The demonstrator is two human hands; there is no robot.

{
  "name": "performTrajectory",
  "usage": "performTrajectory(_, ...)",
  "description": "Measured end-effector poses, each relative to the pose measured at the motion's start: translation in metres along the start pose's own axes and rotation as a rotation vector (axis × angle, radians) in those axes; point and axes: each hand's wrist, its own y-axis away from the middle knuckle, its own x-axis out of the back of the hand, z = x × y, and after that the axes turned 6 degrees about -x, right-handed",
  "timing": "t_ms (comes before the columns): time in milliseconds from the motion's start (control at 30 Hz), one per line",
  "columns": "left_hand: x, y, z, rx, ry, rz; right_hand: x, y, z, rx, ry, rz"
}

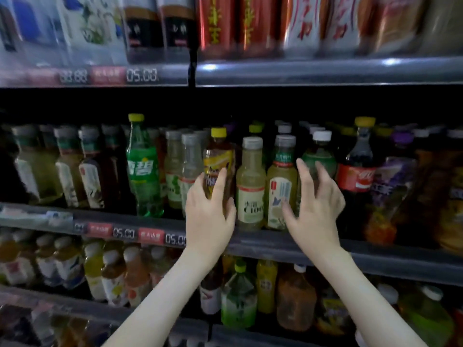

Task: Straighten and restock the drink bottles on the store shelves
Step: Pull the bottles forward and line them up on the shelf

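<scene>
At nine o'clock on the middle shelf (275,247) stands a row of grey-capped tea bottles (67,171), blurred and dim. Toward the centre from them, a green soda bottle (144,171) with a yellow cap stands upright at the front edge. Below it, at about eight o'clock, red price tags (150,235) sit on the shelf rail. Near the centre, the left hand (210,214) grips the yellow-capped tea bottle (219,156). Its fingers are curled round the lower half, with one finger lying up across the yellow label. That bottle stands upright at the shelf front. Just at its three o'clock side is a pale yellow juice bottle (250,191) with a grey cap, and touching that is a second pale bottle (280,189) whose barcode faces out. The right hand (313,204) is at about three o'clock from centre, fingers spread wide and holding nothing. Its thumb lies over the barcode bottle's lower part and its fingertips over a white-capped green bottle (319,154). Whether they touch cannot be told. Further toward three o'clock stand a dark cola bottle (355,176) and a purple-labelled bottle (390,186). At twelve o'clock, red cans (235,23) line the upper shelf. At six o'clock, mixed bottles (239,301) fill the lower one.
</scene>
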Motion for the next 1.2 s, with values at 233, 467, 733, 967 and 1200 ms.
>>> performTrajectory(233,-0.023,-0.046,-0.01,0.022,0.026,0.006,-0.011,-0.032,0.013,-0.032,0.185,0.063)
performTrajectory(467,-0.027,-0.051,-0.006,0.002,0.177,0.053,-0.007,-0.038,0.027,0.084,0.26,0.083)
performTrajectory(733,-0.005,-0.031,-0.009,-0.039,0.301,0.222,0.0,-0.036,0.029,0.081,0.273,0.041)
performTrajectory(967,0.017,-0.026,-0.029,0.119,0.402,0.135,0.003,-0.033,0.018,0.031,0.203,0.031)
performTrajectory(1200,0.027,-0.008,-0.016,-0.021,0.447,0.277,0.019,-0.024,-0.017,0.206,-0.162,-0.066)
